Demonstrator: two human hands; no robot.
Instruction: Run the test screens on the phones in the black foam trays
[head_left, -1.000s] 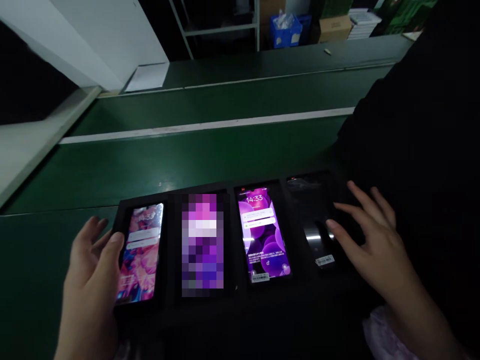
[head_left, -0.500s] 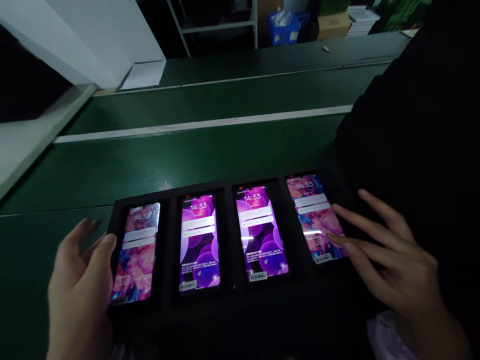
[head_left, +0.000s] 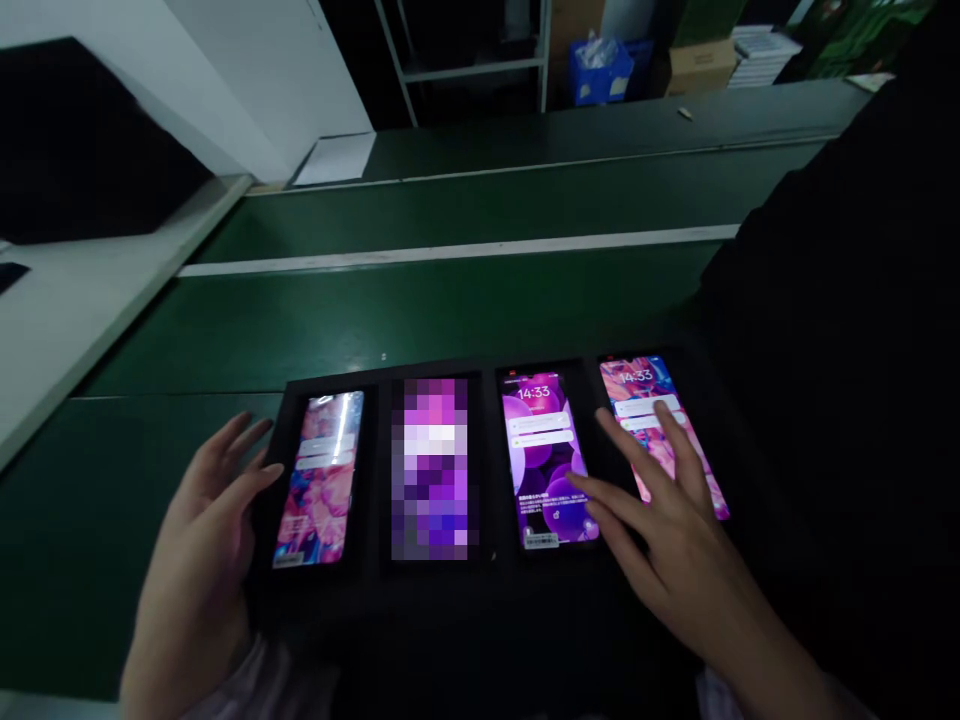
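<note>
The left hand (head_left: 201, 545) sits at the left edge of the black tray (head_left: 377, 470). It is open, with the palm turned inward toward the tray. The fingers are loosely spread and point away from the person, and the thumb tip rests against the tray's left rim. Its forearm rises from below the tray's near left corner. The right hand (head_left: 667, 530) lies palm down over the tray's right half, fingers straight and fanned apart, holding nothing. The forefinger angles toward the tray's middle and the others point to its far right corner. Its forearm runs in from the near right.
</note>
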